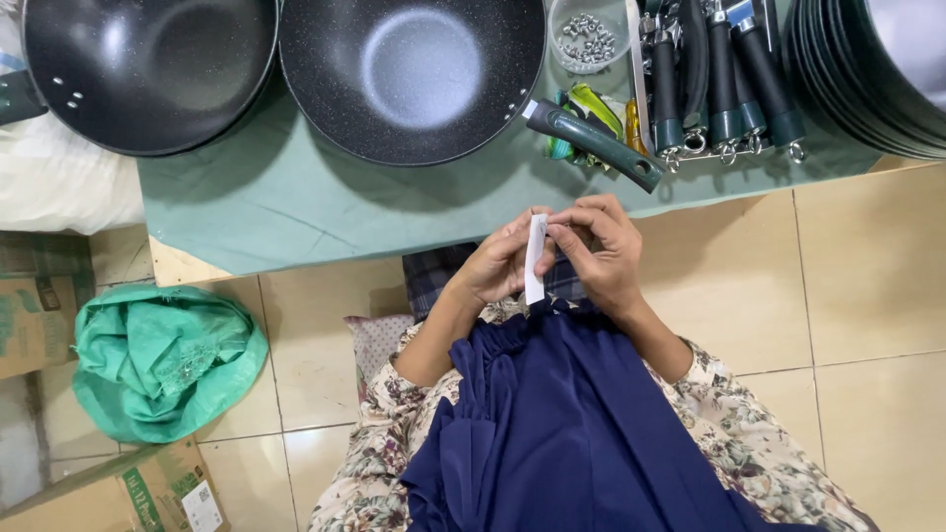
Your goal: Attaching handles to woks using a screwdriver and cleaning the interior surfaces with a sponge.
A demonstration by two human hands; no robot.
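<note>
White paper strip (535, 258) stands upright between both hands, held over the lap just short of the table edge; the left hand (501, 266) pinches its lower part, the right hand (601, 258) curls fingers shut on its top, perhaps to peel it; a green-handled black pan (412, 74) waits nearby on green cloth (286, 202).
</note>
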